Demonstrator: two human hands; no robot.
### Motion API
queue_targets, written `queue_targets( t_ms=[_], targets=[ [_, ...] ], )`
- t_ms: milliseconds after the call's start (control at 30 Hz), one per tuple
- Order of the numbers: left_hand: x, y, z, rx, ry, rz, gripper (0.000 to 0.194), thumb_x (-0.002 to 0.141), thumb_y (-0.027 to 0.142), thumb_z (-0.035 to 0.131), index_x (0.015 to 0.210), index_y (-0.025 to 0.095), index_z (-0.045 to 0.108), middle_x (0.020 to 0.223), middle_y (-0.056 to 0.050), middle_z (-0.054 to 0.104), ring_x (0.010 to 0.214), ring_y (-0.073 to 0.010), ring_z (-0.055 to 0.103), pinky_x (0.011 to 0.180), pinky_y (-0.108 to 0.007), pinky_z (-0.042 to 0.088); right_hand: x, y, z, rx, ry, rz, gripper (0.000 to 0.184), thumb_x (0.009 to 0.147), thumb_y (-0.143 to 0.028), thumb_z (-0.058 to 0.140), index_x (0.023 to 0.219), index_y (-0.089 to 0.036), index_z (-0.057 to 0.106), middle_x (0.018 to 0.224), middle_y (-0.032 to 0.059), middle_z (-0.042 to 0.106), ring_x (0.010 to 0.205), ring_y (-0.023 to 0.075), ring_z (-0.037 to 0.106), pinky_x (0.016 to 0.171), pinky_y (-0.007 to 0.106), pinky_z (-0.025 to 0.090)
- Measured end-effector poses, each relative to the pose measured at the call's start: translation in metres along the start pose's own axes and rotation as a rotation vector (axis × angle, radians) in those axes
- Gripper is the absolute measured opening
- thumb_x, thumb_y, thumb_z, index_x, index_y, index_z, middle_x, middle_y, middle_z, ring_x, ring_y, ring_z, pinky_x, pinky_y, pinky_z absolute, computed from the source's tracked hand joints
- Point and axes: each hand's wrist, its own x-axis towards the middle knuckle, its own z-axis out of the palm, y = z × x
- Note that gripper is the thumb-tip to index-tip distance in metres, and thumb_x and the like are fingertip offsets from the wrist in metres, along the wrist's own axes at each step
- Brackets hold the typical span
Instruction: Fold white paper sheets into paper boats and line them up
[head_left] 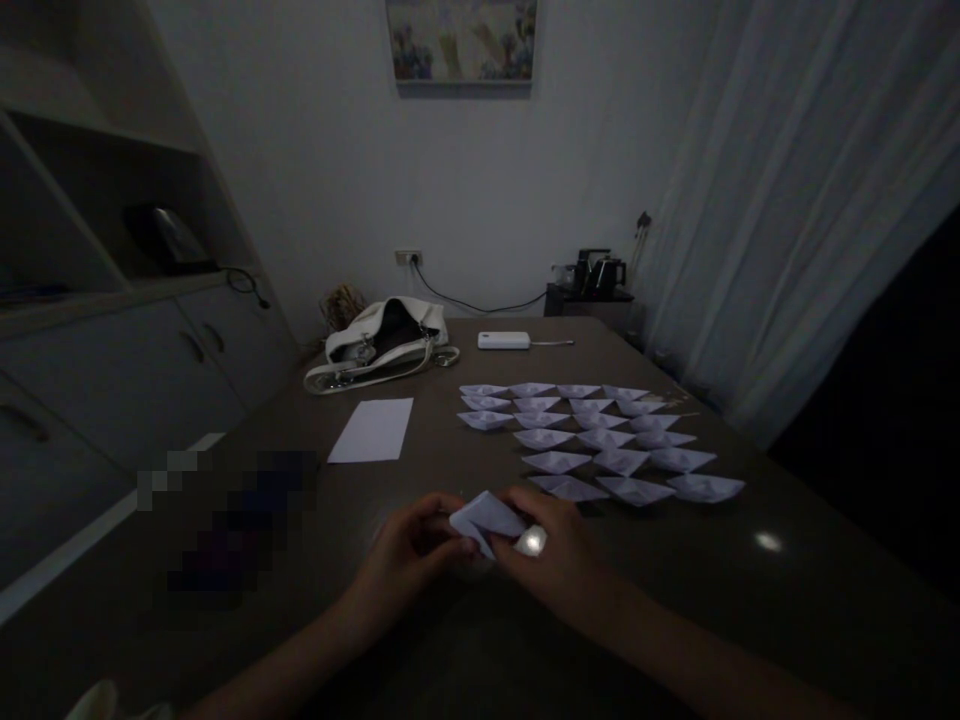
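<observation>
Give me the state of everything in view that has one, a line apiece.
Folded paper: partly folded, held between both hands
Left hand: closed on the folded paper
Right hand: closed on the folded paper
Paper boats: folded, upright, in rows
Paper sheet: unfolded, lying flat
Bag: open
Plug: in the wall socket
Cabinet doors: shut
Curtain: hanging down

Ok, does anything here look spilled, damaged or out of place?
Nothing appears spilled or damaged. The white handbag at the far left of the table gapes open, strap trailing, looking untidier than the lined-up paper boats. A pixelated patch at left can't be judged.
</observation>
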Motion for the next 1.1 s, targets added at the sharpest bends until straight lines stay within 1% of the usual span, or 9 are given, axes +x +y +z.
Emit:
queue_targets(
  t_ms=[167, 267, 400, 500, 633, 767, 900, 1000, 1100],
  targets=[
    [0.000, -0.002, 0.000, 0.063, 0.001, 0.001, 0.029, 0.068, 0.031, 0.078, 0.086, 0.015, 0.062, 0.072, -0.004, 0.071, 0.070, -0.0194, 0.067, 0.064, -0.026, 0.049, -0.003, 0.001, 0.001, -0.020, -0.042, -0.011, 0.012, 0.077, -0.012, 0.066, 0.086, -0.018, 0.061, 0.077, 0.0007, 0.065, 0.069, 0.0151, 0.060, 0.060, 0.024, 0.040],
    [0.002, -0.004, -0.001, 0.082, 0.013, 0.042, 0.029, 0.068, 0.028, 0.078, 0.089, 0.016, 0.061, 0.077, -0.004, 0.072, 0.075, -0.0204, 0.067, 0.067, -0.027, 0.050, -0.004, 0.003, 0.001, -0.031, -0.020, -0.051, 0.012, 0.079, -0.010, 0.063, 0.088, -0.018, 0.061, 0.078, 0.0005, 0.066, 0.069, 0.0144, 0.061, 0.061, 0.023, 0.041],
    [0.002, -0.005, -0.003, 0.162, -0.020, 0.093, 0.019, 0.071, 0.024, 0.074, 0.086, 0.016, 0.064, 0.081, -0.004, 0.071, 0.078, -0.0210, 0.067, 0.071, -0.029, 0.051, -0.005, 0.004, 0.003, -0.098, -0.003, -0.102, 0.004, 0.084, -0.015, 0.059, 0.085, -0.018, 0.061, 0.076, 0.0013, 0.065, 0.068, 0.0148, 0.061, 0.061, 0.024, 0.041],
    [0.001, -0.004, -0.004, 0.214, -0.037, 0.122, 0.013, 0.074, 0.024, 0.072, 0.082, 0.016, 0.066, 0.079, -0.004, 0.072, 0.077, -0.0205, 0.067, 0.070, -0.028, 0.050, -0.006, 0.001, 0.001, -0.074, -0.035, -0.121, 0.004, 0.085, -0.017, 0.058, 0.085, -0.018, 0.062, 0.077, 0.0019, 0.066, 0.069, 0.0152, 0.062, 0.062, 0.025, 0.042],
    [0.001, -0.004, -0.004, 0.215, -0.019, 0.121, 0.011, 0.073, 0.022, 0.072, 0.081, 0.015, 0.067, 0.077, -0.003, 0.073, 0.073, -0.0201, 0.067, 0.067, -0.026, 0.050, -0.004, -0.003, -0.003, -0.005, -0.076, -0.096, 0.006, 0.084, -0.018, 0.062, 0.089, -0.019, 0.064, 0.081, 0.0019, 0.069, 0.073, 0.0155, 0.064, 0.065, 0.025, 0.044],
    [0.002, -0.006, -0.004, 0.238, -0.056, 0.097, 0.010, 0.072, 0.020, 0.072, 0.079, 0.014, 0.068, 0.075, -0.004, 0.072, 0.074, -0.0213, 0.067, 0.067, -0.027, 0.050, -0.003, -0.004, -0.004, -0.003, -0.109, -0.099, 0.010, 0.080, -0.012, 0.062, 0.087, -0.019, 0.064, 0.080, 0.0016, 0.069, 0.072, 0.0153, 0.064, 0.064, 0.024, 0.044],
    [0.003, -0.005, -0.005, 0.145, -0.112, 0.078, 0.021, 0.070, 0.019, 0.075, 0.090, 0.015, 0.068, 0.088, -0.006, 0.073, 0.084, -0.0224, 0.067, 0.074, -0.030, 0.051, -0.004, -0.003, -0.002, -0.026, -0.081, -0.140, 0.018, 0.071, -0.005, 0.065, 0.084, -0.018, 0.063, 0.078, 0.0014, 0.068, 0.070, 0.0153, 0.063, 0.064, 0.024, 0.044],
    [0.004, -0.004, -0.008, 0.045, -0.163, 0.084, 0.025, 0.071, 0.023, 0.075, 0.094, 0.016, 0.069, 0.096, -0.007, 0.072, 0.092, -0.0234, 0.066, 0.081, -0.032, 0.049, -0.004, -0.002, -0.001, -0.016, -0.070, -0.158, 0.020, 0.070, -0.003, 0.062, 0.083, -0.019, 0.062, 0.080, 0.0020, 0.068, 0.073, 0.0158, 0.064, 0.065, 0.024, 0.045],
    [0.005, -0.007, -0.010, -0.010, -0.135, 0.034, 0.023, 0.076, 0.032, 0.072, 0.093, 0.017, 0.071, 0.092, -0.006, 0.073, 0.089, -0.0218, 0.066, 0.080, -0.029, 0.048, -0.005, -0.002, -0.002, 0.021, -0.072, -0.170, 0.023, 0.067, 0.000, 0.060, 0.081, -0.019, 0.062, 0.083, 0.0023, 0.069, 0.079, 0.0164, 0.065, 0.070, 0.025, 0.046]
  ],
)
